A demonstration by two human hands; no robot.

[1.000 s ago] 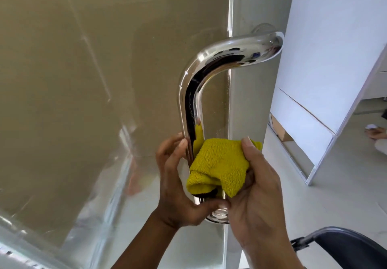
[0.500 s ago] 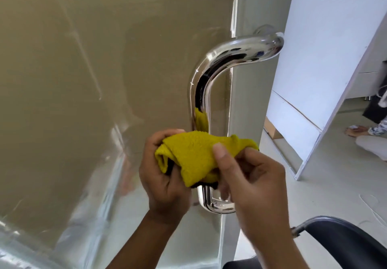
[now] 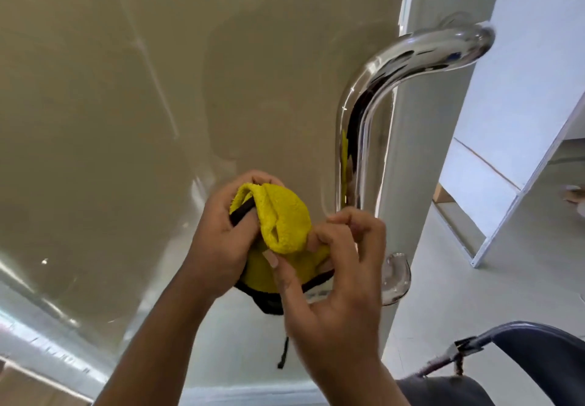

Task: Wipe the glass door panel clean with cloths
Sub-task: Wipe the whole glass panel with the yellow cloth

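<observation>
Cloth [image 3: 281, 225], yellow with black edging: being held before the glass [image 3: 126, 120], just left of the handle [image 3: 357, 139]. Left hand [image 3: 218, 247]: fingers curling round its bunched top. Right hand [image 3: 335, 282]: fingers pinching a lower fold, probably refolding it to present a fresh wiping face. Labels, writing: none showing legibly.

All that we saw of ourselves was a bare left hand [image 3: 218, 247] and a bare right hand [image 3: 335, 295], both slim-fingered with short, trimmed nails, running into a bare left forearm [image 3: 148, 358] and a bare right forearm [image 3: 357, 383].
</observation>
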